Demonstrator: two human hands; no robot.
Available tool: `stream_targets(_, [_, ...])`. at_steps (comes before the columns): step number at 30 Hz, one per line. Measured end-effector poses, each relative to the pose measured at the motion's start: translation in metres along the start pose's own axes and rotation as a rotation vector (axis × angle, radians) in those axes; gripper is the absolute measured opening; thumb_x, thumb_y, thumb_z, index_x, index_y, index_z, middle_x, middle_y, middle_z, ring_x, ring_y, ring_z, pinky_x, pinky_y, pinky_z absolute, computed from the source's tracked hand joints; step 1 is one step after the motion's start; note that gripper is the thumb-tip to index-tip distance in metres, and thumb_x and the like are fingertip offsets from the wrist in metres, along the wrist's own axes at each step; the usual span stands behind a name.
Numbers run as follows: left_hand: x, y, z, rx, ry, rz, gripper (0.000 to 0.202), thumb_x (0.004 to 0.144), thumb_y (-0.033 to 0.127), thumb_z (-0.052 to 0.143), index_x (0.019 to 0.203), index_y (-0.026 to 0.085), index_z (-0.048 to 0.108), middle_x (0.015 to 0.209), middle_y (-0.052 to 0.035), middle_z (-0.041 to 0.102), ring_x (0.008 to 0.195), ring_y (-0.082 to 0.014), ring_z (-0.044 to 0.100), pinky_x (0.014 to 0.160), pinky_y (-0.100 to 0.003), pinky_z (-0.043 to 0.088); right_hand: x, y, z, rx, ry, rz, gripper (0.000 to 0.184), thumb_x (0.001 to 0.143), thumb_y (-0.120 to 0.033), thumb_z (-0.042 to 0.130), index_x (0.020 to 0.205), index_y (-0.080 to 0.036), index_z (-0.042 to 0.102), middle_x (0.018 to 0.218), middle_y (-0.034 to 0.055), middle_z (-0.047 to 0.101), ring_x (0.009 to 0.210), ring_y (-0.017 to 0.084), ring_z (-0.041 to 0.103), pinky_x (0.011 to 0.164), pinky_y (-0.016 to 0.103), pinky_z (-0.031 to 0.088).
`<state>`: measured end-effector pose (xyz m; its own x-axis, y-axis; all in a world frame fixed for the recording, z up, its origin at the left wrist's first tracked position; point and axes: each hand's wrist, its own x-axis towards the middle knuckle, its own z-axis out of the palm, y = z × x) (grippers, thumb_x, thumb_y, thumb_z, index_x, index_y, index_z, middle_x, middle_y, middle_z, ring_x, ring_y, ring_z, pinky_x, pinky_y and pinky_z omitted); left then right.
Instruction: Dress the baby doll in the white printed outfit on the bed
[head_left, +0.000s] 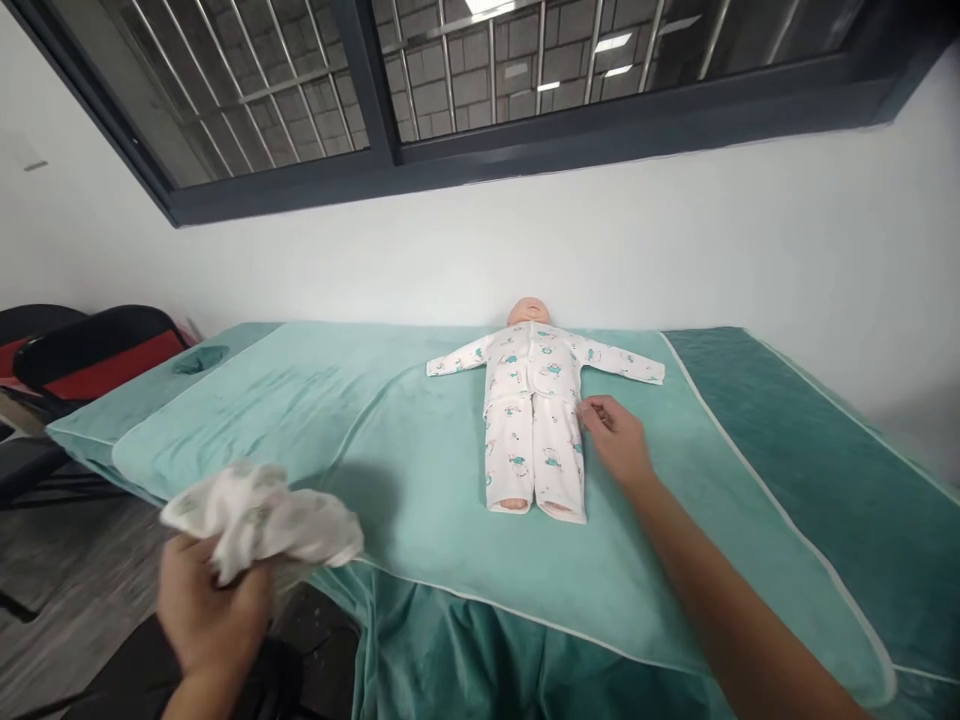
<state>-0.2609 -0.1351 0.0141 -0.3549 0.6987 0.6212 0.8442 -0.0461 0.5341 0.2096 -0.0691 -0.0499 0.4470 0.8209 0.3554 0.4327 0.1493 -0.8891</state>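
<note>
A baby doll (529, 311) lies on its back on a massage bed, arms spread, head toward the wall. It is dressed in a white printed top (534, 358) and matching trousers (510, 450). Off the near left edge of the bed, my left hand (214, 600) is closed round a crumpled white cloth (262, 515) with faint marks, somewhat blurred. My right hand (616, 432) is beside the doll's hip, its fingers curled together at the trousers' side. Whether those fingertips pinch the fabric is hard to make out.
A light green towel (442, 520) covers the bed, over a darker green cover (810, 430). The bed's face hole (200, 359) is at the left end. Black chairs (105, 350) with red parts stand at the left. A barred window (480, 90) is above the white wall.
</note>
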Motion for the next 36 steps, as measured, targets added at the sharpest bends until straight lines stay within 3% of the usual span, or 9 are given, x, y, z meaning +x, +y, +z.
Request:
stream_targets(3, [-0.009,0.059,0.03,-0.255,0.1,0.284,0.019,0.057,0.027,0.07,0.068,0.02,0.056,0.076,0.0017,0.045,0.067,-0.0163,0.05,0.062,-0.031,0.039,-0.016,-0.035,0.002,-0.074,0.062,-0.172,0.027,0.091,-0.046,0.051,0.093,-0.022,0.062,0.094,0.006,0.064,0.087,0.019,0.059,0.078,0.032,0.047])
stream_targets(6, [-0.022,0.12,0.055,-0.657,0.138,0.368,0.022,0.062,0.022,0.069,0.079,0.02,0.056,0.087,-0.0003,0.052,0.08,-0.0179,0.055,0.073,-0.031,0.045,-0.039,-0.073,0.01,0.114,-0.142,-0.225,0.035,0.088,-0.046,0.06,0.117,-0.026,0.058,0.122,0.0071,0.059,0.112,0.022,0.056,0.093,0.037,0.048])
stream_targets(10, [-0.036,0.179,0.082,-1.015,-0.002,0.101,0.031,0.071,0.018,0.07,0.094,0.022,0.051,0.099,-0.0018,0.053,0.092,-0.0169,0.056,0.086,-0.03,0.047,-0.063,-0.102,0.022,0.387,-0.551,-0.166,0.065,0.091,-0.051,0.057,0.149,-0.037,0.031,0.159,-0.0013,0.027,0.146,0.024,0.027,0.117,0.045,0.033])
stream_targets(14, [-0.043,0.206,0.095,-1.17,-0.126,-0.124,0.039,0.07,0.018,0.073,0.102,0.022,0.05,0.103,-0.0032,0.056,0.093,-0.018,0.056,0.082,-0.027,0.049,-0.069,-0.11,0.028,0.569,-0.629,-0.07,0.074,0.091,-0.064,0.05,0.154,-0.04,0.021,0.162,-0.0074,0.015,0.15,0.022,0.015,0.123,0.043,0.021])
stream_targets(19, [-0.051,0.215,0.097,-1.249,-0.306,-0.153,0.042,0.072,0.021,0.075,0.108,0.024,0.054,0.113,-0.0067,0.059,0.109,-0.0248,0.056,0.088,-0.031,0.048,-0.064,-0.128,0.028,0.689,-0.61,-0.055,0.085,0.078,-0.064,0.068,0.15,-0.039,0.03,0.16,-0.0036,0.023,0.146,0.026,0.028,0.118,0.04,0.032])
stream_targets(23, [-0.053,0.21,0.102,-1.214,-0.432,-0.014,0.039,0.07,0.017,0.078,0.107,0.024,0.065,0.115,-0.008,0.062,0.113,-0.028,0.056,0.096,-0.034,0.045,-0.06,-0.131,0.028,0.58,-0.395,0.034,0.073,0.07,-0.042,0.079,0.135,-0.033,0.046,0.137,0.0036,0.054,0.123,0.027,0.054,0.103,0.039,0.047])
stream_targets(26, [-0.05,0.198,0.11,-1.093,-0.512,0.165,0.033,0.081,0.014,0.068,0.112,0.025,0.068,0.122,-0.0088,0.06,0.121,-0.0266,0.052,0.105,-0.035,0.039,-0.055,-0.127,0.017,0.443,-0.27,0.075,0.065,0.067,-0.035,0.078,0.126,-0.029,0.052,0.118,0.0045,0.062,0.106,0.026,0.061,0.089,0.037,0.052])
stream_targets(31, [-0.044,0.171,0.123,-0.951,-0.656,0.268,0.037,0.093,0.026,0.054,0.13,0.028,0.056,0.128,-0.0083,0.057,0.119,-0.0225,0.054,0.101,-0.036,0.043,-0.035,-0.131,-0.04,0.015,-0.008,-0.045,0.064,0.062,-0.037,0.078,0.121,-0.024,0.059,0.121,0.0077,0.061,0.108,0.031,0.058,0.092,0.041,0.048])
stream_targets(36, [-0.044,0.143,0.14,-0.821,-0.669,0.193,0.037,0.098,0.034,0.046,0.134,0.026,0.045,0.128,-0.007,0.057,0.115,-0.0179,0.056,0.097,-0.036,0.047,-0.021,-0.106,-0.105,-0.325,0.157,0.062,0.064,0.071,-0.049,0.074,0.13,-0.03,0.056,0.126,0.0083,0.061,0.109,0.033,0.06,0.089,0.043,0.048])
